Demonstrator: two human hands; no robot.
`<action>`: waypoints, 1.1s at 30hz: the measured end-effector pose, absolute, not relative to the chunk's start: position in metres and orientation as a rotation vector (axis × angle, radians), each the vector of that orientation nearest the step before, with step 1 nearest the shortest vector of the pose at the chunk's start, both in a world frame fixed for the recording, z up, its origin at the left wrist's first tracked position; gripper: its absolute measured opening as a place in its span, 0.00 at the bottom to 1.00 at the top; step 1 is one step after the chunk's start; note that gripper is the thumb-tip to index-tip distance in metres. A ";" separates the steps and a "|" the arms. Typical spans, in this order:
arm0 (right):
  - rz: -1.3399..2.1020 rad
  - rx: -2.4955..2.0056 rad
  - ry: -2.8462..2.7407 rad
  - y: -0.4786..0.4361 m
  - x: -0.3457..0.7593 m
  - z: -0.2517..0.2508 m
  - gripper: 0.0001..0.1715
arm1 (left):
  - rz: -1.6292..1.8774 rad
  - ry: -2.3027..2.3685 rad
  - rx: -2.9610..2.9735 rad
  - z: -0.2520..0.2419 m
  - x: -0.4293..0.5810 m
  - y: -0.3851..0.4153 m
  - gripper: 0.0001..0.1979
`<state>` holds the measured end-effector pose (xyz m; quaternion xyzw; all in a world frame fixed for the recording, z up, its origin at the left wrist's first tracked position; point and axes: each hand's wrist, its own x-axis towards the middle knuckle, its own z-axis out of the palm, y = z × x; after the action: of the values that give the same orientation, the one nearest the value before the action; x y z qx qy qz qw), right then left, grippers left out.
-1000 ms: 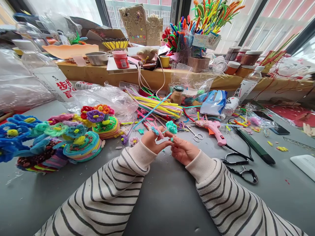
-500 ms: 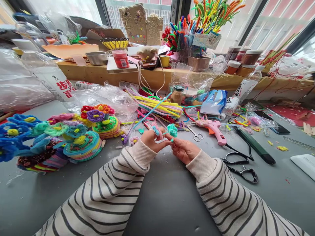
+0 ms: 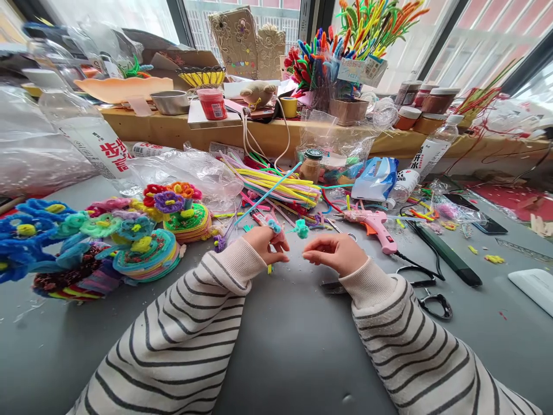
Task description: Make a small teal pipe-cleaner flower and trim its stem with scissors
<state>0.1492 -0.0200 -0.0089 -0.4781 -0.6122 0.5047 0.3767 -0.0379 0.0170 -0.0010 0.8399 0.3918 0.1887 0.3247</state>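
In my left hand [image 3: 268,246] is a small pink and blue pipe-cleaner piece [image 3: 275,227], gripped with curled fingers; its lower part is hidden by the hand. A bit of yellow shows just beneath the palm. My right hand [image 3: 339,253] is apart from it, to the right, with its fingers loosely bent and nothing visible in them. A teal fuzzy ball [image 3: 301,228] lies beyond the gap between both hands. Black-handled scissors [image 3: 436,304] lie partly under my right wrist, and a pink glue gun [image 3: 374,226] rests beyond it.
Pipe-cleaner flower pieces [image 3: 142,245] stand at the left. A bundle of pipe cleaners [image 3: 276,184] lies behind my hands, near a small jar [image 3: 311,165]. A dark green bar-shaped object [image 3: 449,253], a phone [image 3: 477,216] and water bottles [image 3: 436,141] are to the right.
My hands have drawn apart: the left has moved slightly left with the pink and blue piece, the right has moved right and its pinch has loosened. The teal ball has stayed in place.
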 end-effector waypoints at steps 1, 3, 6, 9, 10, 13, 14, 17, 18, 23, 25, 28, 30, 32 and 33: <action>1.245 -1.244 -1.653 -0.020 0.149 -0.010 0.06 | 0.447 1.051 2.220 -0.003 -0.039 0.018 0.07; 1.157 -1.278 -1.786 -0.021 0.147 -0.013 0.06 | 0.372 1.071 2.248 -0.005 -0.039 0.019 0.06; 1.056 -1.326 -1.912 -0.021 0.142 -0.018 0.07 | 0.303 1.062 2.265 -0.006 -0.036 0.018 0.05; 0.911 -1.334 -2.059 -0.020 0.139 -0.020 0.04 | 0.250 1.073 2.310 -0.005 -0.033 0.017 0.03; 0.843 -1.321 -2.105 -0.020 0.138 -0.020 0.03 | 0.230 1.078 2.336 -0.004 -0.032 0.017 0.04; 0.684 -1.279 -2.186 -0.020 0.138 -0.020 0.03 | 0.159 1.108 2.401 0.000 -0.032 0.016 0.04; 0.663 -1.280 -2.205 -0.020 0.138 -0.020 0.03 | 0.126 1.124 2.415 0.002 -0.032 0.016 0.04; 0.664 -1.336 -2.257 -0.021 0.138 -0.019 0.01 | 0.003 1.177 2.434 0.006 -0.030 0.016 0.04; 0.670 -1.356 -2.272 -0.021 0.138 -0.019 0.02 | -0.040 1.189 2.429 0.008 -0.029 0.016 0.04; 0.686 -1.414 -2.254 -0.021 0.145 -0.011 0.04 | -0.102 1.221 2.369 0.015 -0.028 0.014 0.05; 0.731 -1.415 -2.226 -0.021 0.149 -0.007 0.04 | -0.070 1.209 2.349 0.016 -0.028 0.014 0.05; 0.801 -1.415 -2.262 -0.021 0.155 -0.005 0.04 | -0.008 1.128 2.316 0.014 -0.029 0.013 0.05; 0.815 -1.419 -2.310 -0.021 0.157 -0.005 0.04 | 0.033 1.072 2.270 0.011 -0.030 0.012 0.04; 0.811 -1.421 -2.348 -0.022 0.158 -0.005 0.05 | 0.068 1.043 2.233 0.010 -0.030 0.012 0.05; 0.805 -1.423 -2.362 -0.022 0.158 -0.005 0.06 | 0.085 1.038 2.230 0.010 -0.031 0.012 0.05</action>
<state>0.1580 -0.0220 -0.0053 -0.4910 -0.8148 0.2776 0.1341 -0.0310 0.0117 0.0095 0.8541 0.3976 0.0326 0.3336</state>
